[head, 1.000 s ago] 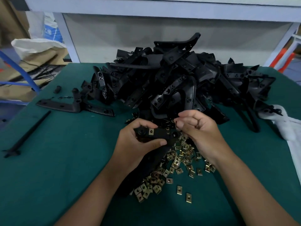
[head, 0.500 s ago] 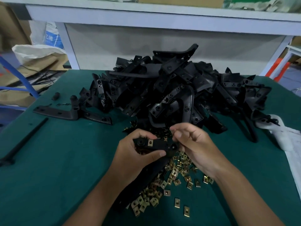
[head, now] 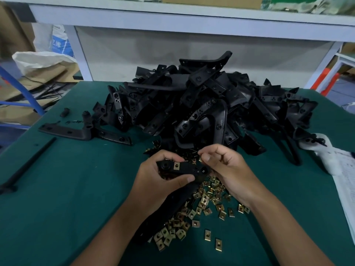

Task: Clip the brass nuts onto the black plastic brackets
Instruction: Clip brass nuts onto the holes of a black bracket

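My left hand (head: 153, 181) grips a long black plastic bracket (head: 187, 168) over the green table; one brass nut (head: 176, 166) sits clipped on its upper face. My right hand (head: 228, 169) is just to the right of the bracket's end, with a small brass nut (head: 200, 159) pinched between thumb and forefinger. Several loose brass nuts (head: 201, 204) lie scattered on the table under and in front of both hands. A big heap of black brackets (head: 201, 104) rises right behind my hands.
A separate black bracket (head: 84, 131) and a thin black rod (head: 28, 164) lie on the green table (head: 67, 189) at the left. White cloth and paper (head: 338, 166) sit at the right edge. A grey shelf frame (head: 172, 22) runs along the back.
The view has tilted up a little, so the hands sit lower in the picture. My right hand has lifted slightly off the bracket's end, and the pinched nut now shows at its fingertips.
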